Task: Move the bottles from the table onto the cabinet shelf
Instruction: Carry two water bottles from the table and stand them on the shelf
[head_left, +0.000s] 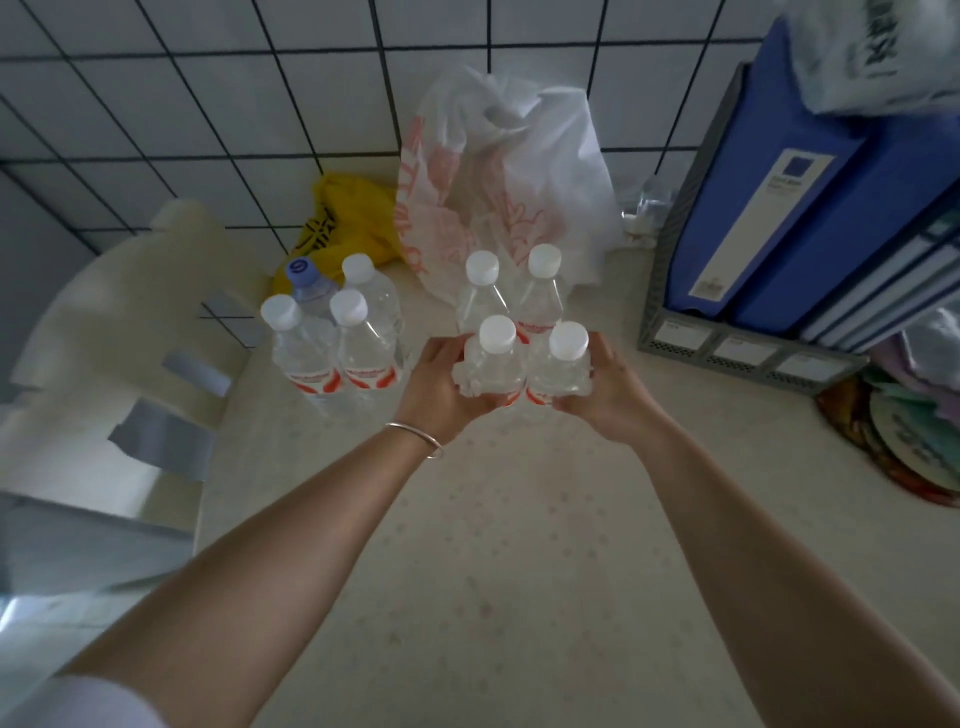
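Eight bottles stand on the worktop (519, 571): seven white-capped bottles (497, 358) and one blue-capped bottle (306, 283), upper left of centre. Two plastic bags: one white bag (509, 171), one yellow bag (348, 218). Two blue binders (779, 208), upper right. Two hands (441, 389).

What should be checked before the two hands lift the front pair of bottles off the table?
1. Left hand wraps the front-left bottle: ok.
2. Right hand wraps the front-right bottle: ok.
3. Caps on both held bottles: ok, white caps in place.
4. Rear pair of bottles stands close behind the held ones; clearance: cannot tell.
5. Four-bottle group at left stands apart from the left hand: ok.
6. Cabinet shelf: cannot tell, not in view.
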